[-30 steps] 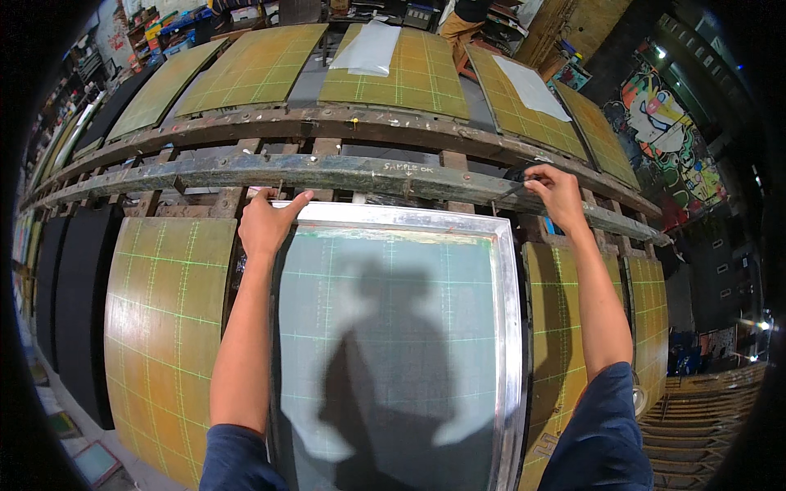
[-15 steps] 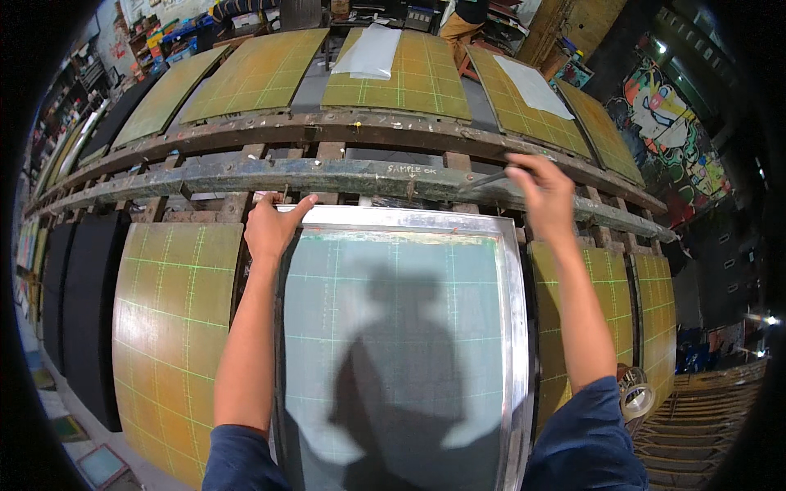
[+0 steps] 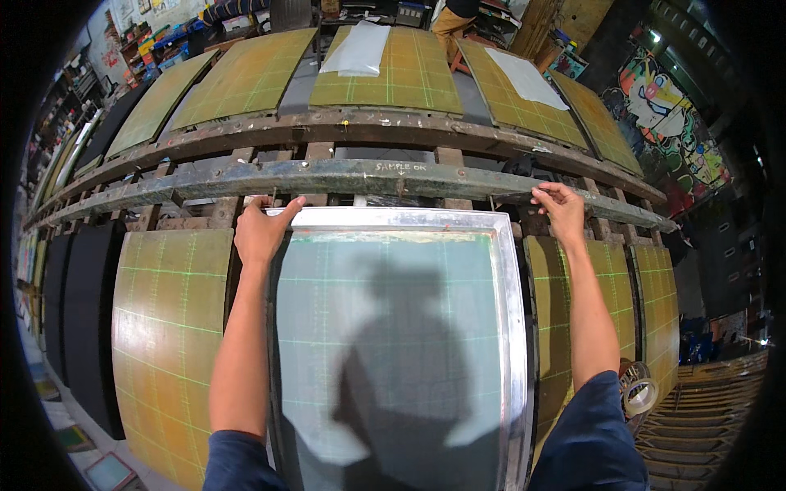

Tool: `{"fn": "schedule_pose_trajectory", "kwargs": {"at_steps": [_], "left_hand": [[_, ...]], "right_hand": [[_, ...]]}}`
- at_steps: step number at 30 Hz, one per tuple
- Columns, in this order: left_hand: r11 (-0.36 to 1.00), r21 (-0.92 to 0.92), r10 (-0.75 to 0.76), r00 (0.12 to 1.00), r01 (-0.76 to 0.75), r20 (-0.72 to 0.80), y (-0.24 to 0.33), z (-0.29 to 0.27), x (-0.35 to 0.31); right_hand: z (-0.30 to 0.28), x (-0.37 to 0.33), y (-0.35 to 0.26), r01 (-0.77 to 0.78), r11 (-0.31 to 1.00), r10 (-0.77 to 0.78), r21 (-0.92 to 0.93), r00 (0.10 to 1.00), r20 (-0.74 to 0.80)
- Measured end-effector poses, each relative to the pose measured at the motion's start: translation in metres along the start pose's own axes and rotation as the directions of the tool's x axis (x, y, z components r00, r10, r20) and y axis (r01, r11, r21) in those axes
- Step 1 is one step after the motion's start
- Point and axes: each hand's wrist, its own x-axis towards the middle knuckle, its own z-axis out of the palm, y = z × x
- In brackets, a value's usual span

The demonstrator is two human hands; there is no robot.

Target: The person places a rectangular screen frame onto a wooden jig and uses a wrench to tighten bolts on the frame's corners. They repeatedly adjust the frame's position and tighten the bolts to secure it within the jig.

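A large rectangular screen with a silver metal frame and grey-green mesh (image 3: 327, 360) lies in the lower centre of the frame, its top edge just below a long, paint-worn dark metal rail (image 3: 327, 174). The person's left hand (image 3: 262, 231) rests at the screen's upper left corner, thumb stretched along the top edge and fingers reaching toward the rail; whether it closes firmly on the metal cannot be told. The right hand (image 3: 562, 211), right of centre and beyond the screen's upper right corner, pinches a thin dark object (image 3: 514, 197) between thumb and forefinger beside the rail; its exact form is hard to make out. A dark shadow of a head and shoulders (image 3: 409, 352) falls across the mesh.

Yellow-brown boards with green grid lines (image 3: 172, 319) flank the screen at left and right, and more stand in a row across the upper part of the frame, two bearing white sheets (image 3: 358, 51). Black panels (image 3: 92, 319) stand at the left. A round, pale, translucent roll (image 3: 641, 396) sits at the lower right, near the right forearm.
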Motion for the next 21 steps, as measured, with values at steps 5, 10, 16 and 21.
{"fn": "schedule_pose_trajectory", "kwargs": {"at_steps": [5, 10, 16, 21], "left_hand": [[1.000, 0.006, -0.015, 1.000, 0.015, -0.003, 0.000, 0.000, -0.001], [0.998, 0.042, -0.057, 0.998, 0.056, 0.026, 0.009, -0.006, -0.004], [0.999, 0.002, -0.044, 0.998, 0.044, 0.032, 0.008, -0.005, -0.002], [0.999, 0.012, -0.033, 0.999, 0.033, 0.009, 0.000, -0.006, 0.001]], "right_hand": [[0.003, 0.004, 0.024, -0.080, 0.990, 0.085, 0.118, 0.996, -0.036], [0.019, 0.012, -0.017, 0.175, 0.971, -0.176, -0.164, 0.984, 0.010], [0.127, -0.005, -0.077, 0.642, 0.611, -0.449, -0.463, 0.763, 0.465], [0.124, -0.010, -0.103, 0.649, 0.612, -0.507, -0.452, 0.760, 0.406]]}}
